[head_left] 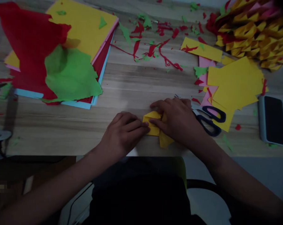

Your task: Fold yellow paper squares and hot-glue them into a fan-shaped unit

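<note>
Stack of coloured paper (pixel 96 32) at upper left of frame: yellow on top, pink, red and light blue edges below. Red torn sheet (pixel 31 40) and green torn sheet (pixel 71 75) lie over it, green one further right. Lower centre: our left hand (pixel 122 131), fingers curled close together, tips pinching the left edge of folded yellow paper (pixel 153 129). We have that piece on the wood-grain table (pixel 136 84), near its front edge. Red and green scraps (pixel 152 50) scattered at top centre. Our right hand (pixel 180 117) grips the same piece from the right, thumb on top; more yellow shows beneath, we can't tell if it's attached. Next, scissors (pixel 210 117), dark handles, blades partly hidden by that hand. Then overlapping yellow sheets (pixel 236 82), pink paper (pixel 204 62) poking out left. Upper right: cluster of folded yellow pieces (pixel 251 34). Far right: phone (pixel 274 120), screen dark.
</note>
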{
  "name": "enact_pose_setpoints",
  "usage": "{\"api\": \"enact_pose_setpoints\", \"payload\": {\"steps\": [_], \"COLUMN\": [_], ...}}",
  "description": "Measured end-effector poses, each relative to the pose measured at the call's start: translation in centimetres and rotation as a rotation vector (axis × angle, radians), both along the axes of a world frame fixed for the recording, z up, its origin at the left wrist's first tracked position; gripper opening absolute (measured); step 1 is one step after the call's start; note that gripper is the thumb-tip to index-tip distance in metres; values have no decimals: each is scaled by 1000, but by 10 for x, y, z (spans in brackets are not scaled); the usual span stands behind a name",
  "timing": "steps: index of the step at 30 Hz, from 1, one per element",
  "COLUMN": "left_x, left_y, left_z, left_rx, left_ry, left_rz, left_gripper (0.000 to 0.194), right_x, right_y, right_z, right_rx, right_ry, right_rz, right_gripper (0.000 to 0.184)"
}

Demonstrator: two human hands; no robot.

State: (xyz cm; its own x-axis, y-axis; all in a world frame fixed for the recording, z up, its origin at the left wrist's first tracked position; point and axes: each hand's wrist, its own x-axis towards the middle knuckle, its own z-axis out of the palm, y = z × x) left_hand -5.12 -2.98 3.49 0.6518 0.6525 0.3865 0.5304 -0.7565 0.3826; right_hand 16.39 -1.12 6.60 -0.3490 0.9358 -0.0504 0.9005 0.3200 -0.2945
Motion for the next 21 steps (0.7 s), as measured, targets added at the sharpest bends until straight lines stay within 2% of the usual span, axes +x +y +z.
{"api": "enact_pose_setpoints", "payload": {"steps": [3, 7, 11, 15, 17, 21], "left_x": [2, 1, 0, 1, 1, -1], "left_y": [-2, -4, -5, -5, -5, -5], "left_z": [0, 3, 3, 1, 0, 1], "left_rx": [-1, 1, 21, 30, 26, 43], "left_ry": [16, 30, 39, 20, 19, 7], "left_rz": [55, 99, 109, 98, 92, 57], "left_gripper": [10, 11, 14, 12, 13, 13], "right_x": [-2, -8, -12, -11, -11, -11], "right_y": [4, 8, 4, 0, 0, 7], "right_z": [3, 10, 17, 23, 22, 14], "right_rx": [-89, -117, -71, 6, -1, -95], "right_ry": [12, -58, -186, -348, -323, -116], "right_rz": [-26, 29, 92, 81, 58, -59], "right_gripper": [22, 14, 16, 23, 29, 27]}}
